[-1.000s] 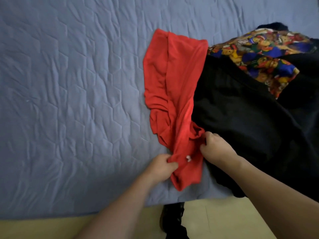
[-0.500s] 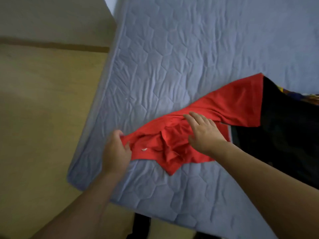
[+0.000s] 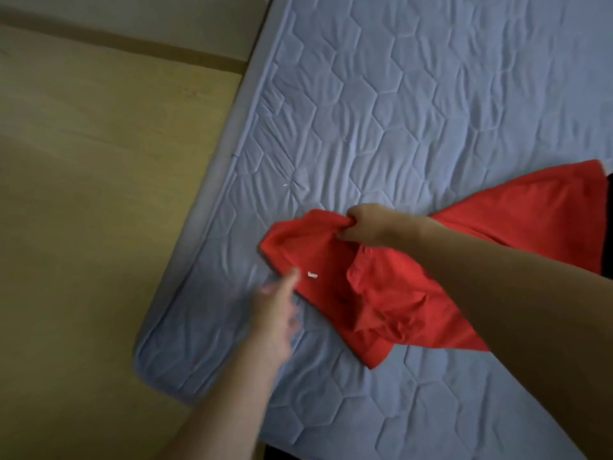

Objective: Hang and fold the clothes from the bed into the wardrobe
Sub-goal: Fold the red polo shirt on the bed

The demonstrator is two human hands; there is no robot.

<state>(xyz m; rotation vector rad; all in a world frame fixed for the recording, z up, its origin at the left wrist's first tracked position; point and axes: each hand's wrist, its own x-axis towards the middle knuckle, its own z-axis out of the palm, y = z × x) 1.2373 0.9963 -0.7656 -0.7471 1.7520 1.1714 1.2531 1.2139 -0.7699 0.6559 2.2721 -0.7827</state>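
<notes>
A red garment (image 3: pixel 394 287) lies crumpled across the blue quilted bed (image 3: pixel 398 111), stretching from the bed's near corner toward the right edge of the view. A small white tag shows on it. My right hand (image 3: pixel 368 227) grips a bunched fold at the garment's upper left end, fingers curled round the cloth. My left hand (image 3: pixel 277 305) is blurred, fingers extended, just off the garment's left edge, with one fingertip at the cloth and nothing held.
A strip of black clothing (image 3: pixel 608 227) shows at the far right edge. Tan wooden floor (image 3: pixel 99 194) lies left of the bed, with the bed's rounded corner (image 3: pixel 149 356) near my left forearm.
My left hand has let go of the red garment's end and now points with fingers extended. My right hand went from lying flat on the cloth to gripping a fold. The view moved right.
</notes>
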